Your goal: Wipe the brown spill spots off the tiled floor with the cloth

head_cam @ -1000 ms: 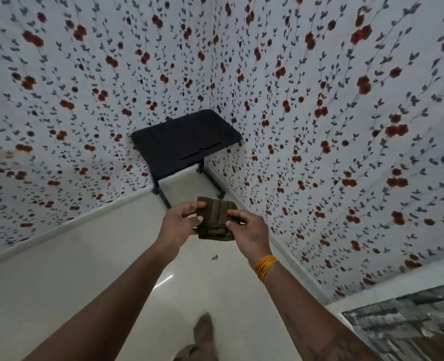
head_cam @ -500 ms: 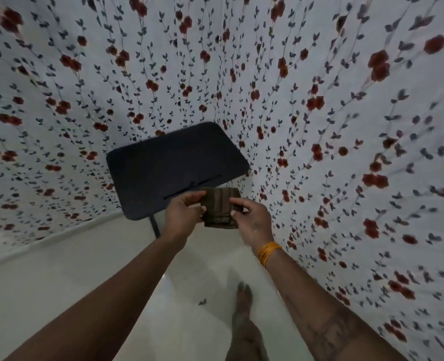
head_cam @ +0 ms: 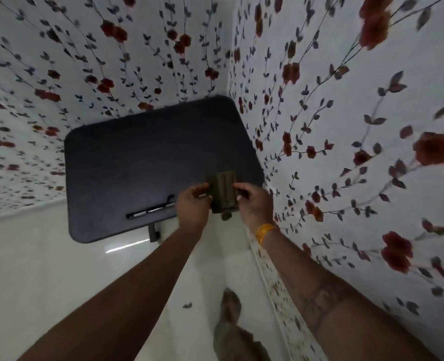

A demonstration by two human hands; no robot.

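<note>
The folded brown cloth [head_cam: 222, 191] was held in the air over the near right corner of the dark desk [head_cam: 148, 162], pinched at its left edge by the left hand [head_cam: 192, 204] and at its right edge by the right hand [head_cam: 254, 203], fingers closed on it. It was judged soft, light and limp, best bunched in one palm. One brown spot [head_cam: 187, 305] was noted on the tiled floor [head_cam: 46, 269].

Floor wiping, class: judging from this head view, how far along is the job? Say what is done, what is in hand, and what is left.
Done: the cloth is picked up and folded. In hand: the left hand and right hand hold it up over the black table, not touching the floor. Left: a dark spot lies on the floor near the foot, so no wiping shows yet.
</note>
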